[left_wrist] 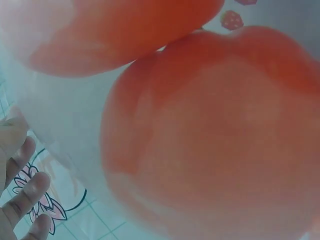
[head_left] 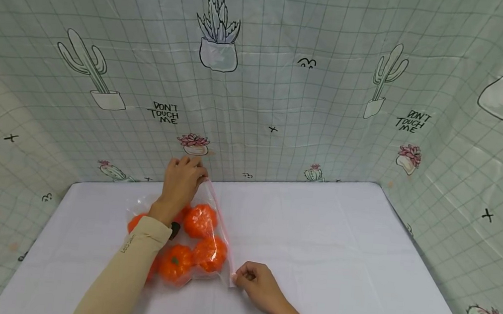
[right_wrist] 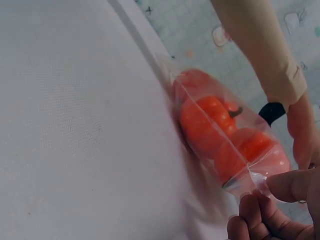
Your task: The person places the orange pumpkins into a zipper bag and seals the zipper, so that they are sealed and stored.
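A clear zip bag (head_left: 222,219) with a pink strip along its opening lies on the table, holding several orange toy pumpkins (head_left: 176,264). At the far end of that strip my left hand (head_left: 182,183) pinches the bag's corner between thumb and fingers. My right hand (head_left: 260,285) pinches the near corner, thumb against curled fingers. Close up in the left wrist view, a pumpkin (left_wrist: 215,145) shows through the film, with left fingers (left_wrist: 25,197) at the side. The right wrist view shows the right thumb (right_wrist: 292,185) pressing the bag's edge beside the pumpkins (right_wrist: 205,122).
A white cloth covers the table (head_left: 316,232), whose edge (head_left: 422,261) runs down the right. Behind and beside it hangs a gridded curtain (head_left: 257,92) printed with cacti. A black object (right_wrist: 272,112) sits at the left wrist.
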Demonstrator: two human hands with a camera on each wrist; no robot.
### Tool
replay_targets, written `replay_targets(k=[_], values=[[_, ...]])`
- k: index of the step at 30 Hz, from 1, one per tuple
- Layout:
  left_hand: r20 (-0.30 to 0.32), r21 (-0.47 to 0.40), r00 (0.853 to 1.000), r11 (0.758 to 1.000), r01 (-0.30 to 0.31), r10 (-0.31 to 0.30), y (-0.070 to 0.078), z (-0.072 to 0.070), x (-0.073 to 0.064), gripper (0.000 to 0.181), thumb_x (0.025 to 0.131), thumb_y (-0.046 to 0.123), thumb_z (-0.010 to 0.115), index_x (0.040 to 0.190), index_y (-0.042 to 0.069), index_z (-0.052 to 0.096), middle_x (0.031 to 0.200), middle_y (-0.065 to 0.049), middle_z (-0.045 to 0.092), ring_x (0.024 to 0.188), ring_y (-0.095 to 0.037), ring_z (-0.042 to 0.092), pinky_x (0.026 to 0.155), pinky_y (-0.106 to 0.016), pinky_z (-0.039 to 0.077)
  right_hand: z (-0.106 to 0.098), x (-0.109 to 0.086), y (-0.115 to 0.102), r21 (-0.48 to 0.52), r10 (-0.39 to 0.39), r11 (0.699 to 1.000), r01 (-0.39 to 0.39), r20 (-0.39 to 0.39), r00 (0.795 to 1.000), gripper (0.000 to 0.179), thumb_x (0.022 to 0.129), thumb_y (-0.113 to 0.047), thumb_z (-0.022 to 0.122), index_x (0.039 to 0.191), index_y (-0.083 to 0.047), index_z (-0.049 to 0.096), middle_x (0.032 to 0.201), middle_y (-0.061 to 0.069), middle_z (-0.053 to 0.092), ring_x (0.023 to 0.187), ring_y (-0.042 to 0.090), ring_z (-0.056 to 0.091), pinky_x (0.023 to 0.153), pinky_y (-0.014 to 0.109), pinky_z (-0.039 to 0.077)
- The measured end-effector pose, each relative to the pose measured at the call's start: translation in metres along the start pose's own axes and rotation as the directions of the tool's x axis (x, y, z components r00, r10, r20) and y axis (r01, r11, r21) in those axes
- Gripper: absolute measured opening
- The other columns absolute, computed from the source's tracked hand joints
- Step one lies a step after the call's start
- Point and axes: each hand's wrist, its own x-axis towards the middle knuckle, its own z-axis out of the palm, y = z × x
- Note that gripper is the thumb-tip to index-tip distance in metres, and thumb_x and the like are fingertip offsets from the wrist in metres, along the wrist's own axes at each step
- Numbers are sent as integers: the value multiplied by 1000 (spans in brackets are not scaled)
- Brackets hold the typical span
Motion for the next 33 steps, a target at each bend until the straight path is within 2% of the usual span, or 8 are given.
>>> replay_targets(k=[6, 13, 18, 22, 26, 30, 33], values=[[14, 2, 1000, 1000, 3, -3, 1, 2, 0, 10, 91, 18, 82, 87, 9, 81, 96, -7, 68, 98, -32, 62, 92, -52, 49, 0, -2, -1, 6, -4, 1000, 4, 10, 1000, 16, 97, -14, 68, 87, -1, 71, 71, -5, 57, 61, 2, 46, 55, 18, 38], [44, 8, 998, 999, -35, 35, 9, 2, 0, 6, 91, 18, 81, 90, 12, 81, 97, -5, 68, 96, -30, 62, 90, -51, 51, 6, -7, 3, 18, 3, 1000, -4, 38, 999, 16, 97, -14, 68, 89, -1, 71, 70, -4, 56, 61, 2, 45, 56, 17, 37], [104, -8, 994, 999, -44, 44, 17, 3, 1, 6, 93, 19, 80, 92, 13, 81, 100, -4, 68, 97, -29, 63, 87, -48, 51, 8, -10, 6, 1, 7, 1000, -7, 54, 999, 15, 97, -14, 69, 89, -2, 71, 69, -5, 53, 61, 2, 44, 56, 18, 35], [218, -28, 976, 999, -23, 29, 21, 3, -1, 5, 95, 18, 79, 97, 13, 80, 106, -6, 66, 104, -30, 62, 94, -49, 51, 11, -12, 6, -5, 14, 1000, -13, 74, 997, 14, 97, -14, 70, 88, -3, 71, 68, -5, 54, 60, 2, 45, 55, 18, 36], [338, -46, 941, 999, 5, 11, 23, 1, -4, 15, 98, 20, 77, 111, 13, 79, 117, -8, 65, 112, -32, 60, 101, -53, 49, 12, -13, 6, -22, 11, 1000, -9, 75, 997, 13, 97, -13, 70, 87, -4, 71, 67, -6, 54, 59, 2, 45, 54, 18, 35], [382, -70, 924, 997, 33, -4, 23, -5, -7, 30, 99, 23, 76, 127, 11, 75, 127, -11, 65, 120, -35, 59, 106, -56, 48, 11, -12, 6, -40, 6, 999, -3, 74, 997, 13, 97, -13, 70, 87, -5, 71, 68, -6, 54, 59, 2, 45, 53, 18, 34], [369, -99, 929, 994, 53, -12, 21, -10, -11, 34, 100, 23, 75, 131, 10, 73, 131, -13, 66, 124, -37, 59, 108, -59, 46, 10, -12, 7, -66, 3, 998, 2, 80, 997, 12, 97, -14, 70, 89, -5, 72, 70, -6, 56, 61, 2, 46, 55, 18, 35]])
